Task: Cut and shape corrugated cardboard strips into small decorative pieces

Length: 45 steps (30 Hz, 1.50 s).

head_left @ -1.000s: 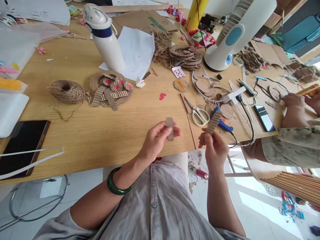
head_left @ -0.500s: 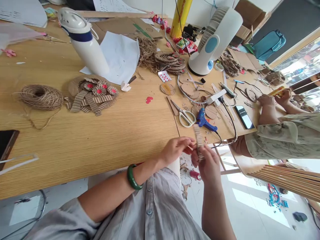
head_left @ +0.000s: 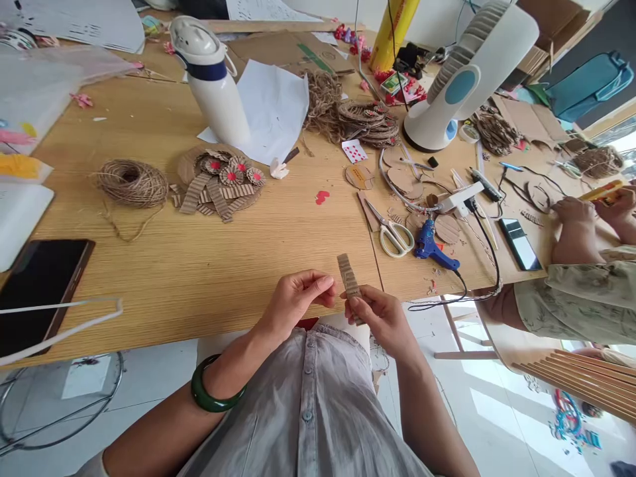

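At the worktop's near edge (head_left: pixel 209 311), the right hand (head_left: pixel 388 322) pinches a cardboard strip (head_left: pixel 347 273), the left hand (head_left: pixel 295 301) just beside it; scissors (head_left: pixel 396 239) and a glue gun (head_left: pixel 433 248) lie beyond.

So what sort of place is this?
Probably a craft workspace, judging by the corrugated cardboard strip in the right hand, the blue glue gun beside the scissors, and the coil of twine on the table.

One head-worn camera looks forward and down from above the grey button-front shirt (head_left: pixel 318 411) at six o'clock, near the left hand (head_left: pixel 298 298) and right hand (head_left: pixel 386 319), facing across the wooden table (head_left: pixel 209 265) toward the white wall (head_left: pixel 437 23) at one o'clock.
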Each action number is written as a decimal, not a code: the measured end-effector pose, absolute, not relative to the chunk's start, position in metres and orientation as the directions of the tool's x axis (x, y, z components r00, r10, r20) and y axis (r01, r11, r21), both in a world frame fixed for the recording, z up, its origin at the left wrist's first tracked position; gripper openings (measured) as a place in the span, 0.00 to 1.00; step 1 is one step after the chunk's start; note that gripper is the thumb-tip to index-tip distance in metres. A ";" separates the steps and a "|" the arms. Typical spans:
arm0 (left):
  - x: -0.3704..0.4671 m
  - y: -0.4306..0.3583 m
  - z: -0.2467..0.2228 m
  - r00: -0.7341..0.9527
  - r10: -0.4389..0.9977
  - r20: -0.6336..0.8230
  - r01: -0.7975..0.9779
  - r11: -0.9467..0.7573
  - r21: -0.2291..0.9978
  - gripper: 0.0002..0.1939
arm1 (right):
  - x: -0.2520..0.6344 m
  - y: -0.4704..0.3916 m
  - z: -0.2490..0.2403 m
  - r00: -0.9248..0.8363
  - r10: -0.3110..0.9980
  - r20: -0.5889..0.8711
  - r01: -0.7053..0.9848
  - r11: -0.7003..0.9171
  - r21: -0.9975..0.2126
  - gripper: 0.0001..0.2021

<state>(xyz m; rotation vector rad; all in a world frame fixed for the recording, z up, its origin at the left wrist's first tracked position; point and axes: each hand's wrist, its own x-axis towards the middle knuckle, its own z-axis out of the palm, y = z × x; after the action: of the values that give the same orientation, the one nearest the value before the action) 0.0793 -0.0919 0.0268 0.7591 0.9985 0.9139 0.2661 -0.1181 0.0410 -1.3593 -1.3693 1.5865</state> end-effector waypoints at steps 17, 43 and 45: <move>0.066 -0.087 0.012 0.071 0.929 -0.363 -0.325 0.365 0.873 0.13 | 0.285 -0.122 0.018 -0.265 0.880 -0.394 0.104 -0.380 -0.919 0.19; 0.055 -0.093 0.006 0.109 0.918 -0.382 -0.289 0.397 0.871 0.17 | 0.362 -0.172 -0.062 -0.246 0.658 -0.711 -0.120 -0.749 -0.651 0.21; 0.054 -0.096 0.009 0.149 0.926 -0.348 -0.217 0.374 0.902 0.17 | 0.340 -0.162 -0.026 -0.444 0.681 -0.582 -0.088 -0.679 -0.729 0.18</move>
<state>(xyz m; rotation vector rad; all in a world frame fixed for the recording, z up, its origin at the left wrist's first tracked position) 0.0537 -0.0955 0.0090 0.8121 1.1109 0.9664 0.3400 -0.1625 -0.0260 -1.2760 -0.8676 2.1529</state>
